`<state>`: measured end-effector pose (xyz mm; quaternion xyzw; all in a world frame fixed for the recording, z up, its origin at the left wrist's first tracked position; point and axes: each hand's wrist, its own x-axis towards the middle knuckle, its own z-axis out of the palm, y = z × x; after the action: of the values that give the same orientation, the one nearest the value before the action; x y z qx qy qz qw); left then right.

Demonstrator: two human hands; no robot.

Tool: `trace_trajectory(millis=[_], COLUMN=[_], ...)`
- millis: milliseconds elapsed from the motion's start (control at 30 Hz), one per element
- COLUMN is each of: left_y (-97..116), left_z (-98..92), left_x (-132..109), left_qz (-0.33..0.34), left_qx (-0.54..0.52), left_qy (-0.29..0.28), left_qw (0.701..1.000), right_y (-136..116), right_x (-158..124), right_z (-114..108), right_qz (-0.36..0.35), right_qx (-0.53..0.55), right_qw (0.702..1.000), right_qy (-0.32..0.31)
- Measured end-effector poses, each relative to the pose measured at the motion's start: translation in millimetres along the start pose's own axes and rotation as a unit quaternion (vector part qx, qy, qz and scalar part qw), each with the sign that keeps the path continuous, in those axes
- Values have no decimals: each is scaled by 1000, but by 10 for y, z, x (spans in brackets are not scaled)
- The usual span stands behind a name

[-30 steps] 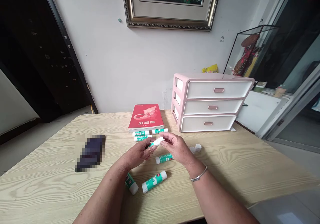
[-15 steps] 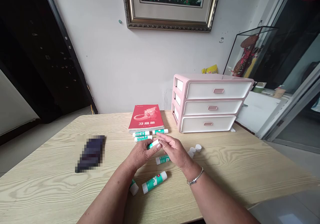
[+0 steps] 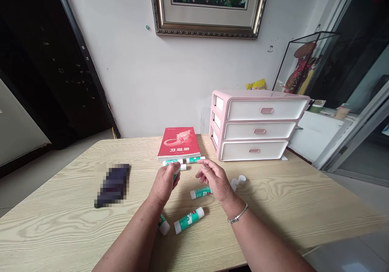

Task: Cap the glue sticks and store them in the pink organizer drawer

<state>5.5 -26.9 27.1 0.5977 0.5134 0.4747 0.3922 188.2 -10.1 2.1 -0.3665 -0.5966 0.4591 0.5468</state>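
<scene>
Two hands work in front of the book point(image 3: 179, 143), head view. Left hand point(image 3: 163, 185) clenched round a glue stick point(image 3: 175, 177), held near upright, just before the book; fingers hide most of it. Right hand point(image 3: 214, 179) released, fingers loosely spread, grasping nothing, nearest a second stick point(image 3: 200, 192) lying on the table point(image 3: 60, 223), right of the book's line. White caps point(image 3: 238, 181) sit beyond that hand. More sticks point(image 3: 189, 220) lie nearer the person, others point(image 3: 172, 162) along the book's front edge. Versus the prior frame: right fingers have parted from the held stick, which stood slanted then.
</scene>
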Motion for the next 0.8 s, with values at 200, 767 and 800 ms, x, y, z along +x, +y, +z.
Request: trace_trajectory(millis=[200, 767, 800], left_y=[9, -100, -125], left_z=[47, 65, 75], left_x=[-28, 49, 54], left_qz=[17, -25, -14], left_qx=[-9, 86, 96], left_qy=[-13, -46, -57], left_qw=[1000, 995, 994], right_y=[51, 58, 88], right_x=[7, -32, -25], right_z=[1, 59, 66], right_qz=[1, -4, -3], right_qx=[-4, -65, -77], right_qw=[1000, 994, 993], right_qy=[-7, -84, -86])
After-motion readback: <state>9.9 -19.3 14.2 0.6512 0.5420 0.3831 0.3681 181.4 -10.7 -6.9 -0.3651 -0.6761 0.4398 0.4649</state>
